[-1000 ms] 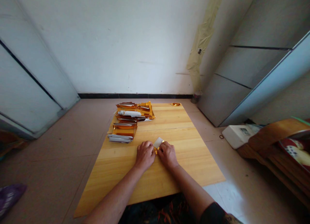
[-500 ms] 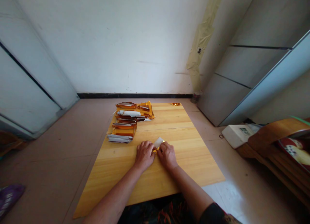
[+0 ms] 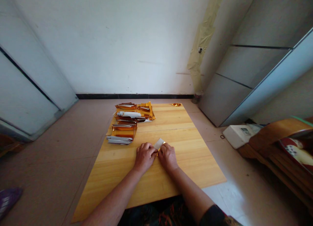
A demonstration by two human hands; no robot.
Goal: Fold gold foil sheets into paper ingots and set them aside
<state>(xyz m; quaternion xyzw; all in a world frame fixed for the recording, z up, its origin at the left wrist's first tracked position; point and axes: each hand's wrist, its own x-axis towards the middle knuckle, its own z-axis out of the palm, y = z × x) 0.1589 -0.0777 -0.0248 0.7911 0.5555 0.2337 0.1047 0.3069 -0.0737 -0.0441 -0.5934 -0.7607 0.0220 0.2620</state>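
Near the middle of the wooden board point(image 3: 195, 157), a small whitish sheet with a gold edge point(image 3: 159, 143) lies between my hands. My left hand point(image 3: 146, 154) pinches its left side with curled fingers. On the right side, my right hand point(image 3: 167, 154) grips it, the fingertips close to those of my left hand. A bit of gold foil shows between the fingers. Stacks of folded gold and white sheets point(image 3: 124, 130) sit at the board's back left.
A small crumpled gold piece point(image 3: 176, 105) lies at the board's back edge. Behind stands a white wall point(image 3: 122, 50). To the right are a grey cabinet point(image 3: 234, 79), a white box point(image 3: 236, 136) and wooden furniture point(image 3: 266, 144). A purple item point(image 3: 9, 200) is at lower left.
The whole view has shifted slightly. My hands keep nearly the same place and hold on the small sheet.
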